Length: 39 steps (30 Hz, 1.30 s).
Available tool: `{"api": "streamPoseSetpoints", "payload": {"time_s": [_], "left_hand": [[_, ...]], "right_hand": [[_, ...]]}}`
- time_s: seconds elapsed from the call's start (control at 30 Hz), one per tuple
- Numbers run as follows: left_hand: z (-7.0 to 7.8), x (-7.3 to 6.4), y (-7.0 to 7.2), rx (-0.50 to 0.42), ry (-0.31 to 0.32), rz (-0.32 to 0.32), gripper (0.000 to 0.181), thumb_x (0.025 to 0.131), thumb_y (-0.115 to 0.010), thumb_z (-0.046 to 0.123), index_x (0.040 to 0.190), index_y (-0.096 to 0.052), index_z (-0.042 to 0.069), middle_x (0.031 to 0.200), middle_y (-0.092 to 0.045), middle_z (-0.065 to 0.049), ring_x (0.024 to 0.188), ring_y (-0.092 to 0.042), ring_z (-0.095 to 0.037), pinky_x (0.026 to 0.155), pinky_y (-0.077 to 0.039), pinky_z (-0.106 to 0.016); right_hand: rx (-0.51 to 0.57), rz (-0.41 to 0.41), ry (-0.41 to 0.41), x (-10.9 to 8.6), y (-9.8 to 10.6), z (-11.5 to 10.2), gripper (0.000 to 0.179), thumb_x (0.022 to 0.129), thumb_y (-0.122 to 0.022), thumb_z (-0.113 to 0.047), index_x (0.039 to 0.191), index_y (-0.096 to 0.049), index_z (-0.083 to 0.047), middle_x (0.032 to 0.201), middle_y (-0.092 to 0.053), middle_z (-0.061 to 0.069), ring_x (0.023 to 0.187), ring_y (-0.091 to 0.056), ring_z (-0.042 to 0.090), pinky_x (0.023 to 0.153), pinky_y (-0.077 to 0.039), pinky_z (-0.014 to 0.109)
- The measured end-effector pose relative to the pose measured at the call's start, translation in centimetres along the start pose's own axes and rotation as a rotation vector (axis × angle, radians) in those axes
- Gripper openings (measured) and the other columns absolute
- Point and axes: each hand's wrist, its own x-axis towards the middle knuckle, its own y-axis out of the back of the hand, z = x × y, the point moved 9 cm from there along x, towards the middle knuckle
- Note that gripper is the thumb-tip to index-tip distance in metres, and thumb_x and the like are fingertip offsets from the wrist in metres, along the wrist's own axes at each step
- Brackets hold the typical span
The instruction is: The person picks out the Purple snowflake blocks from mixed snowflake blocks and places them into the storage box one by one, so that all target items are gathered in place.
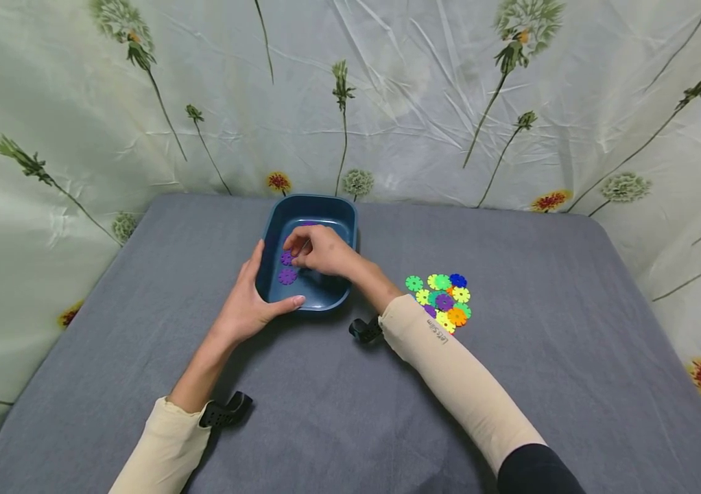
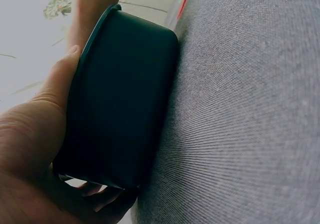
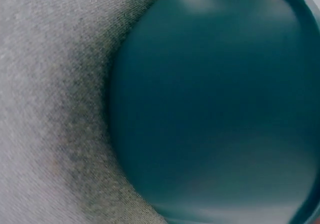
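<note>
A dark blue plastic basin (image 1: 341, 291) stands on the grey cloth. My left hand (image 1: 245, 302) holds its near left corner, thumb over the rim and fingers along the left wall; the left wrist view shows the fingers bent round the outside. Over the inside of the basin, my right hand (image 1: 322, 250) has bent fingers pointing left and down. Its fingertips are right at a purple flower-shaped disc (image 1: 287, 258); I cannot tell whether they pinch one. Nearer lies another purple disc (image 1: 287, 276), and more purple shows behind the hand. The right wrist view shows only the basin's outer wall (image 3: 215, 109) and cloth.
Right of the basin, a loose pile of flower-shaped discs (image 1: 443, 302) in yellow, green, orange, blue and purple lies on the grey table (image 1: 542, 343), partly behind the right sleeve (image 1: 455, 363). A flower-patterned curtain (image 1: 412, 137) hangs along the table's back edge.
</note>
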Motion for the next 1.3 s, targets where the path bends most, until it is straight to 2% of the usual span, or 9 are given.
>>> {"api": "streamPoseSetpoints", "payload": {"time_s": [0.17,0.43,0.73,0.93,1.07,1.3], "left_hand": [[0.0,0.1,0.0,-0.003,-0.005,0.003,0.13,0.081,-0.089,0.046,0.169,0.005,0.027,0.172,-0.014,-0.023,0.158,-0.022,-0.045,0.124,-0.022,-0.069],[0.0,0.0,0.0,0.002,0.012,-0.003,0.131,0.081,-0.088,0.048,0.168,0.007,0.031,0.174,-0.012,-0.021,0.158,-0.021,-0.045,0.123,-0.023,-0.07],[-0.1,-0.1,-0.1,-0.004,0.02,-0.003,0.13,0.081,-0.088,0.048,0.168,0.008,0.033,0.174,-0.009,-0.019,0.158,-0.021,-0.044,0.123,-0.023,-0.07],[0.0,0.1,-0.1,-0.005,0.015,-0.001,0.132,0.08,-0.089,0.047,0.168,0.008,0.032,0.174,-0.01,-0.02,0.157,-0.021,-0.045,0.122,-0.023,-0.071],[0.0,0.1,-0.1,-0.005,0.006,0.001,0.133,0.08,-0.09,0.045,0.169,0.008,0.028,0.173,-0.011,-0.022,0.156,-0.023,-0.045,0.122,-0.023,-0.071],[-0.1,0.1,-0.1,-0.017,0.007,0.0,0.133,0.079,-0.09,0.044,0.169,0.007,0.028,0.174,-0.01,-0.022,0.156,-0.023,-0.045,0.122,-0.023,-0.071]], "right_hand": [[0.034,0.024,0.02,-0.3,0.5,-0.3,0.027,0.094,-0.076,-0.005,0.12,-0.072,-0.002,0.11,-0.074,0.012,0.093,-0.07,0.02,0.074,-0.055,0.023],[0.078,0.08,0.043,-1.6,2.0,-0.2,0.026,0.095,-0.075,-0.006,0.121,-0.072,-0.002,0.115,-0.074,0.015,0.097,-0.07,0.023,0.073,-0.056,0.026],[0.143,0.159,0.082,-3.2,4.2,0.7,0.023,0.095,-0.075,-0.007,0.118,-0.073,-0.004,0.116,-0.073,0.014,0.098,-0.07,0.022,0.087,-0.058,0.031],[0.226,0.207,0.111,-4.2,5.4,1.4,0.021,0.096,-0.074,-0.007,0.117,-0.073,-0.004,0.112,-0.073,0.019,0.095,-0.069,0.023,0.086,-0.057,0.033],[0.243,0.228,0.124,-4.8,5.7,1.7,0.02,0.097,-0.073,-0.009,0.116,-0.073,-0.005,0.112,-0.073,0.016,0.096,-0.069,0.022,0.084,-0.057,0.031],[0.268,0.261,0.155,-5.7,6.4,1.9,0.02,0.098,-0.072,-0.008,0.117,-0.072,-0.002,0.117,-0.071,0.022,0.1,-0.069,0.025,0.086,-0.058,0.033]]}}
